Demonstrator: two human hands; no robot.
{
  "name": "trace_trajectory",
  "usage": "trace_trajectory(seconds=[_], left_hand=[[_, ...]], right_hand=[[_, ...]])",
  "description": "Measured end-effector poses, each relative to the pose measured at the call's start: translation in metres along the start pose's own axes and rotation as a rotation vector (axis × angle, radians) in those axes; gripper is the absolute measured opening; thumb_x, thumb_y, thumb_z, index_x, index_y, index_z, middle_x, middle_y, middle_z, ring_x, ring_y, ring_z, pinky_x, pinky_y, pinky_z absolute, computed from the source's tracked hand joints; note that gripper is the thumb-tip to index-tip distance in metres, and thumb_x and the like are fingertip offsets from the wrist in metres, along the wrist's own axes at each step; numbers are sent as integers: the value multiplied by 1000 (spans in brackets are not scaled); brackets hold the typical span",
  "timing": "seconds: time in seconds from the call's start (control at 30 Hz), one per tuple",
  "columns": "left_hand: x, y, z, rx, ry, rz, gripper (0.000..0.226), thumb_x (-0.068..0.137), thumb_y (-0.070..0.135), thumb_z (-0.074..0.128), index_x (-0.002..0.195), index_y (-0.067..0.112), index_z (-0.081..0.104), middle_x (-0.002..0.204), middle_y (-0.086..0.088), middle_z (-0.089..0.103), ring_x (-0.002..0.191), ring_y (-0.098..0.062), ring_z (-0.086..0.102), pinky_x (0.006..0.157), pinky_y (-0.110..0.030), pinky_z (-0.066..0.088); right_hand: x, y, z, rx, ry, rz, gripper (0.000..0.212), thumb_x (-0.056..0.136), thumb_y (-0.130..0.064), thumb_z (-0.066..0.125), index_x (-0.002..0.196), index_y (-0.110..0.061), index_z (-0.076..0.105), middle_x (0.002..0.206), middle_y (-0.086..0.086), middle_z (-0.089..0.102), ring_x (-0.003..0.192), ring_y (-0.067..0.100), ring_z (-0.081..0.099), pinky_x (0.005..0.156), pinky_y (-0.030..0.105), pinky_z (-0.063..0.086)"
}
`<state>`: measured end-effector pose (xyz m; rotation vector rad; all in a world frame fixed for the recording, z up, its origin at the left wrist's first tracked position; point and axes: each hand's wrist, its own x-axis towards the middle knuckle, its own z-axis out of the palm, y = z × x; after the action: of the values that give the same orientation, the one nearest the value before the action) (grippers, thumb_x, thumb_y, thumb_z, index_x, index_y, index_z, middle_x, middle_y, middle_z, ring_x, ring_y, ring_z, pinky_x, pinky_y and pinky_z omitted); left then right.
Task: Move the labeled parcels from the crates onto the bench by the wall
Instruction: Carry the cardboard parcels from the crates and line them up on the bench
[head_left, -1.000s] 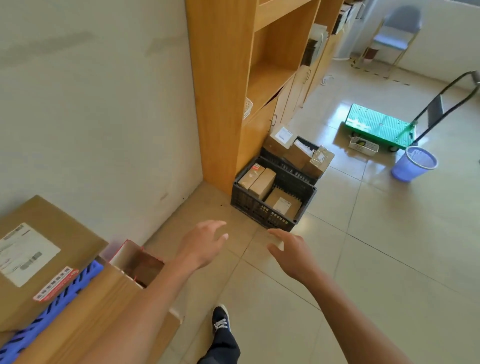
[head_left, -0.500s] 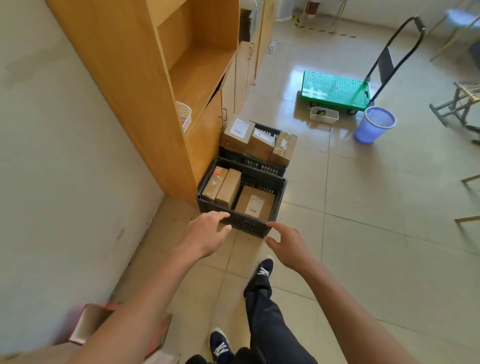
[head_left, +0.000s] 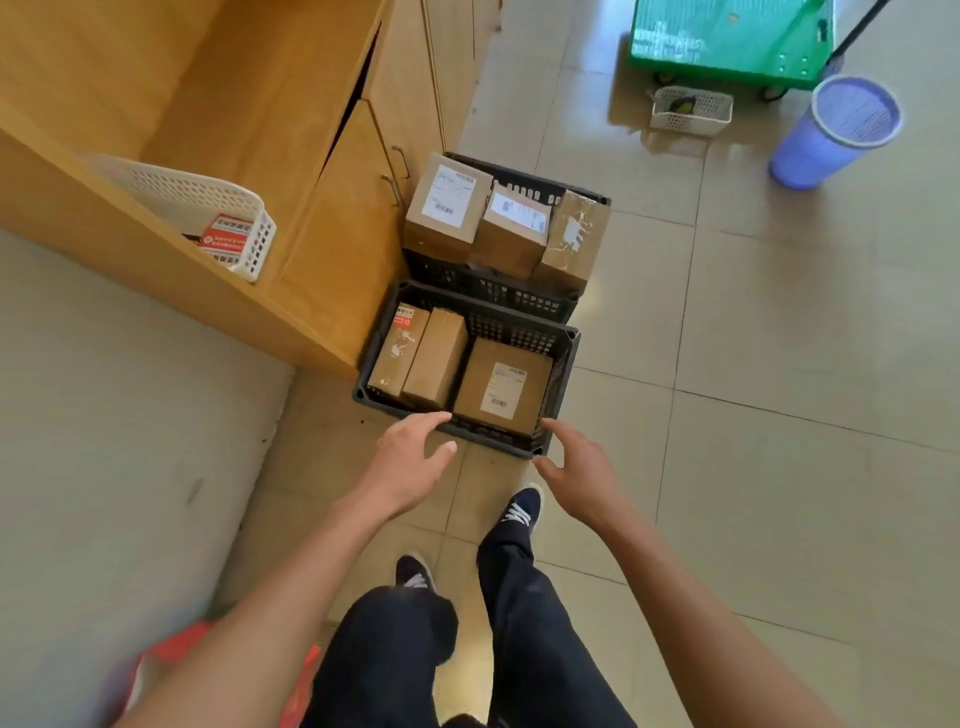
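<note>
Above the near crate (head_left: 558, 384), both hands reach.
Left hand (head_left: 402, 465) and right hand (head_left: 582, 467) are spread, grasping nothing, seemingly just short of the labeled parcel (head_left: 504, 387).

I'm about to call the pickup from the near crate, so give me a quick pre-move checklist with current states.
1. Left hand free, holds nothing: ok.
2. Right hand free, holds nothing: ok.
3. Labeled parcel in near crate, label up, nothing on top: ok.
4. Hands flank that parcel's near edge: ok.
5. Room for a grip between parcel and crate wall: cannot tell.
6. Bench in view: not ok.
</note>
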<state>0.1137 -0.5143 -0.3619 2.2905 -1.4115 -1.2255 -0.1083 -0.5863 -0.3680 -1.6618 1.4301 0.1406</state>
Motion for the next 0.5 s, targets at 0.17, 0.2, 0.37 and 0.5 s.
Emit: trace_trajectory(seconds=[0.17, 0.2, 0.37, 0.5], left_hand=[[87, 0, 15, -97, -37, -65, 51, 102, 32, 57, 151, 28, 44, 153, 6, 45, 142, -14, 37, 113, -34, 33], [108, -5, 22, -112, -39, -72, 51, 101, 31, 58, 151, 27, 45, 153, 6, 45, 142, -14, 38, 113, -34, 33], [218, -44, 78, -173, -68, -113, 52, 101, 31, 59, 151, 31, 43, 154, 8, 44, 143, -13, 37, 116, -40, 35], [298, -93, 139, -183, -115, -124, 54, 101, 30, 58, 153, 30, 40, 157, 9, 39, 145, -13, 33, 114, -37, 32]], right_hand=[[77, 18, 17, 91, -22, 71, 57, 100, -19, 59, 153, -24, 38, 151, -4, 47, 138, 14, 43, 109, 26, 35], [94, 24, 25, 109, -23, 94, 57, 100, -19, 59, 153, -24, 37, 152, -4, 46, 139, 14, 42, 110, 27, 35], [190, 72, 79, 156, -3, 183, 60, 99, -21, 60, 154, -26, 35, 160, -4, 35, 147, 16, 33, 118, 33, 30], [271, 115, 138, 188, 38, 256, 64, 99, -22, 61, 156, -30, 32, 166, -3, 21, 152, 17, 21, 121, 39, 24]])
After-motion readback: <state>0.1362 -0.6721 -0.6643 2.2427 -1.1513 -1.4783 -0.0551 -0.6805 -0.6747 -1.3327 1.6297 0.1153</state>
